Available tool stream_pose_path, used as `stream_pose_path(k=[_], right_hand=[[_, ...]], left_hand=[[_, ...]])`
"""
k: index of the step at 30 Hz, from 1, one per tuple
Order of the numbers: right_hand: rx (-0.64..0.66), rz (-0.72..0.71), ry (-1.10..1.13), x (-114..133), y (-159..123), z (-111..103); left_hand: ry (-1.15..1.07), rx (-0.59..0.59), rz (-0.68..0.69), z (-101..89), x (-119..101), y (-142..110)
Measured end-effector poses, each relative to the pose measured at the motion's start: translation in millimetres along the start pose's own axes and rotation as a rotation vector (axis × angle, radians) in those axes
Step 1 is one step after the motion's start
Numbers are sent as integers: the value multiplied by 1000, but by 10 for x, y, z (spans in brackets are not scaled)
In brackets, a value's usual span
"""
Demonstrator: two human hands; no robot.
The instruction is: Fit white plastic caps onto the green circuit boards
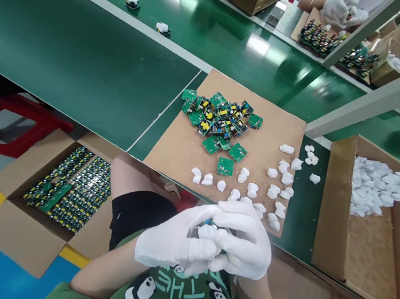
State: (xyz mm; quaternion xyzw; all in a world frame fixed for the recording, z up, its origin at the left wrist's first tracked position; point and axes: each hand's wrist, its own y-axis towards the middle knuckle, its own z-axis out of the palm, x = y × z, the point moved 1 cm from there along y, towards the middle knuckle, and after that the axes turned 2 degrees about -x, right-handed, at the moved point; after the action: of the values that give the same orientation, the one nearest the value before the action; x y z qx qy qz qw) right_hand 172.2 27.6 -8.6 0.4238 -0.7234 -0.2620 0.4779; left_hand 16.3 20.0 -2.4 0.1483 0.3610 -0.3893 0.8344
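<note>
Both my hands wear white gloves and meet close to my chest. My left hand (pixel 173 243) and my right hand (pixel 246 240) are closed together around a small white plastic piece (pixel 206 231), with a bit of green board showing between the fingers. Just ahead lies a cardboard sheet (pixel 185 147) bearing a heap of green circuit boards (pixel 218 122) and several loose white plastic pieces (pixel 279 184).
A cardboard box (pixel 330 219) of white pieces stands at the right. A box of circuit boards (pixel 72 191) sits on the floor at my left, beside a red stool (pixel 14 124). The green conveyor (pixel 84 57) carries white units (pixel 131 1). Another person's gloved hands (pixel 343 7) work opposite.
</note>
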Motion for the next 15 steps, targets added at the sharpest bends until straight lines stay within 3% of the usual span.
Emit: stream_pose_path(k=[4, 9, 15], right_hand=[[-22, 49, -40, 39, -73, -29], [143, 14, -187, 82, -75, -72], [64, 89, -101, 91, -186, -97]], left_hand=[[181, -55, -95, 31, -78, 16], [253, -141, -152, 9, -90, -11], [-8, 17, -73, -39, 112, -46]])
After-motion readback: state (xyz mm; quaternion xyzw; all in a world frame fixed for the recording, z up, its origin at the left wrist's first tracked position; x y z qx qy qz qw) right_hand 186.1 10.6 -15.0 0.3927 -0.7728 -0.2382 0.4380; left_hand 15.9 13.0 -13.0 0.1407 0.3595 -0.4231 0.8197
